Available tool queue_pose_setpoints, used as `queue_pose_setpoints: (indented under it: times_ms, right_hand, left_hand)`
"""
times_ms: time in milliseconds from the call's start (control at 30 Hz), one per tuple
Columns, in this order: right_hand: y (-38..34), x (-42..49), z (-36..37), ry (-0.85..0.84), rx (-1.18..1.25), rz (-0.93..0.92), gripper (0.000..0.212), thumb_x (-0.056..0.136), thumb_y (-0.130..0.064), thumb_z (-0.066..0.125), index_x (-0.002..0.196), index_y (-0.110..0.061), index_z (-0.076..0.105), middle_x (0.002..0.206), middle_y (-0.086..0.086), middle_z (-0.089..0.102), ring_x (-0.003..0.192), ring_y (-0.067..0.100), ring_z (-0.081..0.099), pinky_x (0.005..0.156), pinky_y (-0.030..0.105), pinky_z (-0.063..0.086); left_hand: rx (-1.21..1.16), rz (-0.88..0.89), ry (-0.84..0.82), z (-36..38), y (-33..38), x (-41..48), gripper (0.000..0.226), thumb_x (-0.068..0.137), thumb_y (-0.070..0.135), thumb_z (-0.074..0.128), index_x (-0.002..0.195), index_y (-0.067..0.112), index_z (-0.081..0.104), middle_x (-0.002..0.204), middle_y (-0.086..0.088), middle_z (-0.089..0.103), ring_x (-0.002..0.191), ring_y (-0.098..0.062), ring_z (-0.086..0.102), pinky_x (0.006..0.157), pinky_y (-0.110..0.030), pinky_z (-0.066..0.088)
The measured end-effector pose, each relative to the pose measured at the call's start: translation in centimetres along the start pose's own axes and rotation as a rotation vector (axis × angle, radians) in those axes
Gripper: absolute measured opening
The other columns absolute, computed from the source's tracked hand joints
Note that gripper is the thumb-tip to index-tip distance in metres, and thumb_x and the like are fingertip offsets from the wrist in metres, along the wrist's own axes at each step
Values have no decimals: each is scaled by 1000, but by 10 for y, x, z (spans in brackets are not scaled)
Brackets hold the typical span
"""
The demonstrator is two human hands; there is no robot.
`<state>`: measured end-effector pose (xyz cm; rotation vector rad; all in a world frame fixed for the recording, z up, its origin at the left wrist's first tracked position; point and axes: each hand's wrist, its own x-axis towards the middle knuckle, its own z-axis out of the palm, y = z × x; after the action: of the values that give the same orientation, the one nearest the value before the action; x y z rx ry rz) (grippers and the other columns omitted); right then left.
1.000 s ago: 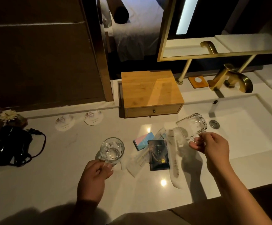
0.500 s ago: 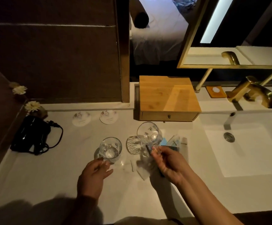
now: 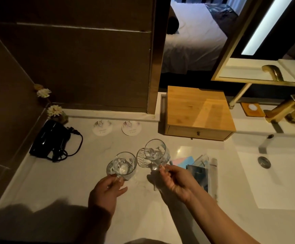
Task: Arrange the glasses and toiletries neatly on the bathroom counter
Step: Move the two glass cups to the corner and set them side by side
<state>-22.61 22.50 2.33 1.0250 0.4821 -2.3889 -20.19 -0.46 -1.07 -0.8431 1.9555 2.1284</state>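
Two clear glasses are held over the white counter (image 3: 58,187). My left hand (image 3: 106,192) grips the left glass (image 3: 123,166) at its base. The right glass (image 3: 156,152) is in my right hand (image 3: 174,180), tilted with its mouth facing away from me, just right of the left glass and apart from it. A small pile of toiletry packets (image 3: 196,166) lies on the counter to the right of my right hand: a blue and pink packet, a dark sachet and a long clear-wrapped item. Two round paper coasters (image 3: 131,128) lie near the back wall.
A wooden drawer box (image 3: 197,111) stands at the back. To the right are the sink basin (image 3: 275,173) and a gold faucet (image 3: 291,108). A black hair dryer (image 3: 51,140) with its cord lies at the left, beside small white flowers (image 3: 55,110).
My right hand has carried its glass leftward from near the sink to beside the left glass. The view has shifted left. My left hand keeps its glass in about the same place.
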Motion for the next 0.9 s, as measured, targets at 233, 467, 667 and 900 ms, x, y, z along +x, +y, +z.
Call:
queue_pose_setpoints:
  times_ms: [233,467,667,900]
  right_hand:
    - [-2,9,9,12,90,42,5,94,-1,50,96,4,51,72,11,49,50,19,63,64,39,60]
    - [1,8,14,7,114,92,24,91,2,51,79,18,64,74,28,63,55,24,68,60,38,60]
    - [4,12,12,31,130,79,15,83,6,56,97,10,59,91,22,60,71,27,70,71,44,58]
    - [4,12,7,70,103,59,16,94,1,50,105,7,60,89,22,61,70,23,68,66,39,61]
  left_hand:
    - [14,-2,3,-2,0,4,13,88,-2,63,87,9,70,92,-14,73,77,-22,77,91,-60,55]
    - [4,14,15,-3,-1,4,11,87,0,66,88,9,72,93,-15,74,79,-22,77,90,-56,56]
    - [27,4,2,-3,-1,2,10,87,5,68,90,12,74,92,-8,78,83,-23,77,90,-55,57]
    - [61,-31,-2,-2,0,-8,15,88,12,68,103,10,71,96,-7,77,82,-19,77,89,-51,58]
